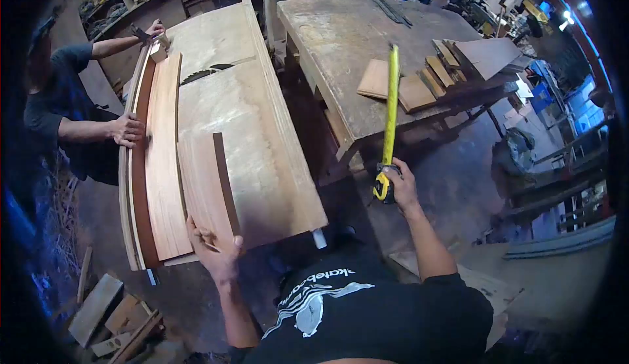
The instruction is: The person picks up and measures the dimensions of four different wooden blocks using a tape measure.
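Observation:
My left hand (217, 254) grips the near end of a short, wide wooden board (204, 177), fingers along its left edge and thumb by the right corner. That board lies on the saw table (272, 167), partly against a longer plank (162, 180). In my right hand (402, 186) is a yellow and black tape measure (384, 186), closed in my fingers. Its yellow blade (391, 105) is drawn out and points away from me, its tip over the second table. A toothed saw blade (204, 74) sticks up through the saw table beyond the short board.
Across the saw table's left side stands a co-worker (72, 95), one hand on the long fence (131, 187), the other at its far end. Wood offcuts (419, 89) lie on the workbench (327, 43) at right. Scrap wood (114, 311) is heaped on the floor, lower left.

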Available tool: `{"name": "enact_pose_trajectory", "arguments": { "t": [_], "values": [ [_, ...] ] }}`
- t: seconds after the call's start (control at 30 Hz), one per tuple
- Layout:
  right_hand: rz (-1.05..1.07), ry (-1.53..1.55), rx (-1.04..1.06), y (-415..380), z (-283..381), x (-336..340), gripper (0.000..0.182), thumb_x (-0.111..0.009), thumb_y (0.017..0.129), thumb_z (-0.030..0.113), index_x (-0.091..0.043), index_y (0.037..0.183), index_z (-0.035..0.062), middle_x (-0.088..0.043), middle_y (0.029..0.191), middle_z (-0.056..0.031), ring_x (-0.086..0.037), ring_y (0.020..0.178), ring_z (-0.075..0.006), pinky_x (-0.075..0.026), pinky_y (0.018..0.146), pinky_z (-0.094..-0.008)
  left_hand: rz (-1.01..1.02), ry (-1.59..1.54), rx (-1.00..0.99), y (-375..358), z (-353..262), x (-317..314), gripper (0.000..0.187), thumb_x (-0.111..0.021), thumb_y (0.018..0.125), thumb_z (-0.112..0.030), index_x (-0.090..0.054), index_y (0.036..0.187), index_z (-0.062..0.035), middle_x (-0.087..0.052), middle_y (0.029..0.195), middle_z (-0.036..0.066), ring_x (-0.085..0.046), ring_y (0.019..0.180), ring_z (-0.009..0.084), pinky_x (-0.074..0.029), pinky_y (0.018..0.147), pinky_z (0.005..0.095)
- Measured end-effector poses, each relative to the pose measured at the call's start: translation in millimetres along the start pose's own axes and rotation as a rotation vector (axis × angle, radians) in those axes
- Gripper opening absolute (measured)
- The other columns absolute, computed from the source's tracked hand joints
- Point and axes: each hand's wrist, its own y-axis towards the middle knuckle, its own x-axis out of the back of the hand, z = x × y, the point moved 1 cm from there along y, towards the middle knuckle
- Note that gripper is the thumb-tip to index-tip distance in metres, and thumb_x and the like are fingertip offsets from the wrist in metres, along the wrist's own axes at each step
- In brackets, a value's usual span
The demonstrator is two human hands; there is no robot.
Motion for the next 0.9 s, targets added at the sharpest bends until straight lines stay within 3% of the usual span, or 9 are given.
{"name": "enact_pose_trajectory", "arguments": {
  "t": [0.07,0.17,0.37,0.5,0.6,0.7,0.73,0.77,0.9],
  "values": [
    [-0.098,0.118,-0.114,28.2,-3.4,19.8,0.05,-0.066,0.093,0.025,-0.055,0.134,-0.0004,-0.062,0.121,-0.0106,-0.059,0.108,-0.0182,-0.046,0.095,-0.0316,0.023,0.027,-0.03,-14.7,-20.7,-34.1,0.077,-0.092,0.059,-0.037,-0.043,0.111,-0.0082,-0.026,0.159,0.018,-0.038,0.139,0.0317,-0.035,0.112,0.0455],
    [-0.089,0.487,-0.135,92.3,-24.2,54.2,0.049,-0.06,0.095,0.025,-0.053,0.136,-0.0016,-0.061,0.122,-0.0109,-0.056,0.112,-0.018,-0.042,0.1,-0.0314,0.002,0.043,-0.169,-36.1,-36.1,-103.7,0.078,-0.092,0.058,-0.038,-0.043,0.11,-0.0085,-0.025,0.159,0.017,-0.038,0.138,0.0324,-0.035,0.112,0.0466],
    [-0.048,0.444,-0.097,159.1,-29.6,108.4,0.051,-0.06,0.094,0.023,-0.051,0.139,0.001,-0.055,0.132,-0.0127,-0.052,0.121,-0.0213,-0.037,0.107,-0.0333,0.034,0.113,-0.113,-69.8,-66.4,-239.6,0.079,-0.094,0.056,-0.035,-0.043,0.11,-0.0064,-0.024,0.158,0.015,-0.037,0.136,0.0258,-0.033,0.112,0.0403],
    [-0.047,0.232,-0.085,178.8,-30.0,134.2,0.057,-0.067,0.091,0.024,-0.049,0.14,0.0006,-0.056,0.133,-0.0149,-0.052,0.121,-0.0215,-0.038,0.107,-0.0351,0.041,0.183,0.049,-89.3,-62.2,-282.2,0.073,-0.095,0.059,-0.032,-0.041,0.103,-0.0082,-0.026,0.157,0.016,-0.036,0.139,0.0306,-0.036,0.111,0.0407],
    [-0.067,-0.166,0.313,219.9,-12.7,158.0,0.069,-0.076,0.085,0.029,-0.048,0.141,0.0009,-0.056,0.132,-0.0188,-0.053,0.123,-0.0268,-0.042,0.105,-0.0397,0.067,-0.023,0.217,-93.8,-46.8,-296.1,0.07,-0.094,0.062,-0.029,-0.041,0.103,-0.0099,-0.031,0.154,0.017,-0.039,0.138,0.031,-0.041,0.108,0.0418],
    [-0.171,-0.644,0.579,286.2,4.7,167.0,0.083,-0.081,0.079,0.037,-0.044,0.145,0.0033,-0.056,0.134,-0.0222,-0.053,0.125,-0.0381,-0.043,0.106,-0.0472,0.086,-0.373,0.389,-80.4,-69.5,-305.2,0.096,-0.088,0.056,-0.056,-0.046,0.127,-0.0062,-0.041,0.145,0.014,-0.046,0.129,0.0257,-0.043,0.105,0.0393],
    [-0.16,-0.714,0.461,287.1,32.2,159.8,0.083,-0.079,0.079,0.038,-0.044,0.146,0.0043,-0.056,0.135,-0.0218,-0.052,0.126,-0.0397,-0.042,0.106,-0.0485,0.078,-0.562,0.396,-73.2,-84.8,-312.2,0.107,-0.086,0.055,-0.063,-0.045,0.135,-0.0046,-0.044,0.143,0.013,-0.047,0.127,0.0245,-0.042,0.104,0.0384],
    [-0.161,-0.798,0.336,286.5,50.7,158.0,0.083,-0.077,0.08,0.04,-0.043,0.146,0.0053,-0.055,0.136,-0.0215,-0.05,0.127,-0.0412,-0.041,0.107,-0.0498,0.069,-0.692,0.318,-70.5,-97.3,-313.9,0.118,-0.083,0.053,-0.069,-0.042,0.142,-0.0028,-0.046,0.14,0.012,-0.048,0.125,0.0237,-0.042,0.104,0.038],
    [-0.134,-1.057,0.647,362.7,-17.0,163.4,0.077,-0.073,0.082,0.042,-0.044,0.147,0.0109,-0.053,0.14,-0.0187,-0.046,0.13,-0.0404,-0.039,0.107,-0.0518,0.001,-0.939,-0.021,-32.8,-144.3,-263.5,0.12,-0.083,0.055,-0.068,-0.038,0.145,-0.0029,-0.044,0.143,0.013,-0.047,0.128,0.0249,-0.04,0.107,0.04]
  ]
}}
